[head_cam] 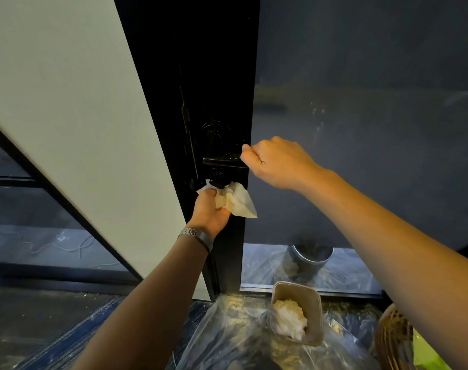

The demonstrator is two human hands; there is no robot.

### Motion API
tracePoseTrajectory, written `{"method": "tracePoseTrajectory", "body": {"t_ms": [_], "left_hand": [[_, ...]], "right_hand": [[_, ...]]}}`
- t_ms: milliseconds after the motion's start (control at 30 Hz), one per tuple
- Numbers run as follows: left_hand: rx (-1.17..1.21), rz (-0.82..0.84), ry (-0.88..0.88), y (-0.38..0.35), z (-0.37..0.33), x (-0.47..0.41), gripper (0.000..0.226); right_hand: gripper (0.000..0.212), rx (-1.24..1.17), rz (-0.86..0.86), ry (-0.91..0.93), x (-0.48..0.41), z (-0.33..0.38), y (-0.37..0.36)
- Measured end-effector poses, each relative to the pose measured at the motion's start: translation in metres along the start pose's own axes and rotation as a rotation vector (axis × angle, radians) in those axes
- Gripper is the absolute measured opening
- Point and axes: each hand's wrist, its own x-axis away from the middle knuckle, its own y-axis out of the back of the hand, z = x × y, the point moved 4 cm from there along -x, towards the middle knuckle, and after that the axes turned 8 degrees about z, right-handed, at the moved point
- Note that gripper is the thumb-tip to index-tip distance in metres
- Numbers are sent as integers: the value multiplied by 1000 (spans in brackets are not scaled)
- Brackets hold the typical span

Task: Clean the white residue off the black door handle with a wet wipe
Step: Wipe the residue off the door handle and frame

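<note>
The black door handle (220,160) is a horizontal lever on a black door stile (222,76), with faint white specks near its right end. My right hand (276,162) is closed around that right end of the lever. Below it, my left hand (210,213), with a metal watch on the wrist, grips a crumpled white wet wipe (238,200). The wipe is pressed against the round black lock knob (219,180) just under the lever.
On the floor lies crinkled clear plastic sheeting (227,332) dusted with pale residue. A square tub (296,313) holding used wipes stands on it. A wicker basket (392,340) sits at the bottom right. Dark glass panels (360,129) flank the door, and a white wall (67,116) is at left.
</note>
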Motion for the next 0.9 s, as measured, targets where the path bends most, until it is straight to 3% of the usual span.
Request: {"method": "tracePoseTrajectory", "body": {"t_ms": [233,333,433,567,767,900], "left_hand": [[-32,23,-139,-5,-15,2,46],[-298,-22,-167,-6,-21,7,56],[-630,-166,-185,-11,-31,16,47],[-1072,-220,-340,-20,-44,24,41],[-1165,-226,-381,-30,-48,24,63],[-1136,-236,-408,-33,-48,28,47]], "right_hand": [[55,-4,-3,2,1,-1,1],[55,-6,-8,2,1,-1,1],[55,-5,-9,2,0,-1,0],[55,-4,-9,3,0,-1,0],[54,2,-5,2,0,-1,0],[55,6,-12,2,0,-1,1]]}}
